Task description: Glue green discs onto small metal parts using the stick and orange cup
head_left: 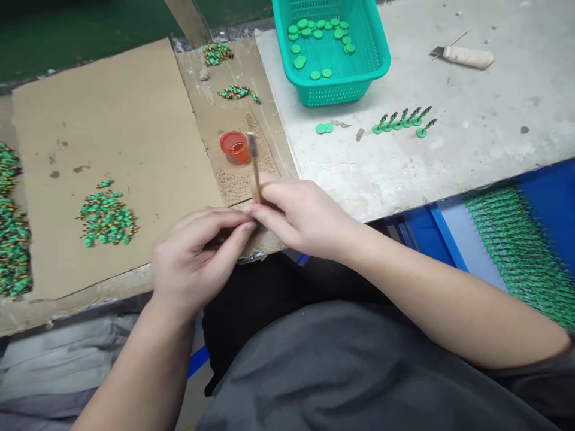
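My right hand (300, 212) is closed around a thin wooden stick (256, 170) with a grey, metal-like upper end, held nearly upright. Its lower end is hidden by my fingers. My left hand (200, 251) is pinched at the table's front edge, fingertips meeting those of my right hand. A sliver of green shows between the fingertips; the small piece there is mostly covered. Just beyond my hands stands a small red cup (235, 146) with liquid in it. Left of my left hand lies a pile of small green, gold and black figures (108, 218) on a cardboard sheet (135, 120).
A green basket (344, 93) at the back holds several green discs. Several figures stand on green discs (398, 124) to the right. A wrapped-handle blade (467, 57) lies farther right. More figures (13, 239) are heaped far left. Rows of green pieces (525, 239) fill a blue crate.
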`<state>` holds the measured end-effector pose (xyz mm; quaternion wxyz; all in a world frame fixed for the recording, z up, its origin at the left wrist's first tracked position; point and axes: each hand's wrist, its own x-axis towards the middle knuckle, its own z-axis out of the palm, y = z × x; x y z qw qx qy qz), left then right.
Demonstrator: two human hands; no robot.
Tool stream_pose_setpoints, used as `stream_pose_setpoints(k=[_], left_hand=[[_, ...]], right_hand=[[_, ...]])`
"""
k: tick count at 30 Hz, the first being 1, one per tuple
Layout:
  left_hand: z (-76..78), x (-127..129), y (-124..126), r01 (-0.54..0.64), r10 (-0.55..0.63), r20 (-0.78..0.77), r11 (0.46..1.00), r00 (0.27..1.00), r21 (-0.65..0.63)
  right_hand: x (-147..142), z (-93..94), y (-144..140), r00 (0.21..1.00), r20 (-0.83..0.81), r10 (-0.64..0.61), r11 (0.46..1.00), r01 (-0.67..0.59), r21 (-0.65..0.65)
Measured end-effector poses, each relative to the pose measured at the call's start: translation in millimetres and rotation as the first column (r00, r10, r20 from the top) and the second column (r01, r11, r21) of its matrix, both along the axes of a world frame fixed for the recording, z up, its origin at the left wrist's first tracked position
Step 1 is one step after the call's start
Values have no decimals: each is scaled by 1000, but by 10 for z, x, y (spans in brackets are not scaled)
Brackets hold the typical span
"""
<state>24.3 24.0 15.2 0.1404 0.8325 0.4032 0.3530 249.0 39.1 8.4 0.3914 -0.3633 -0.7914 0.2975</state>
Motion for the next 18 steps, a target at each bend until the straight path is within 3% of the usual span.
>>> stream_pose_setpoints(k=[8, 18], left_hand=[[-37, -21, -7, -11, 13, 42, 999, 999, -33], [-10, -33, -3, 17, -13, 73, 999, 997, -48]], right_hand=[[30, -17, -53, 995, -80, 62, 997, -58, 54], [-21, -42, -96, 999, 9, 52, 995, -53, 89]])
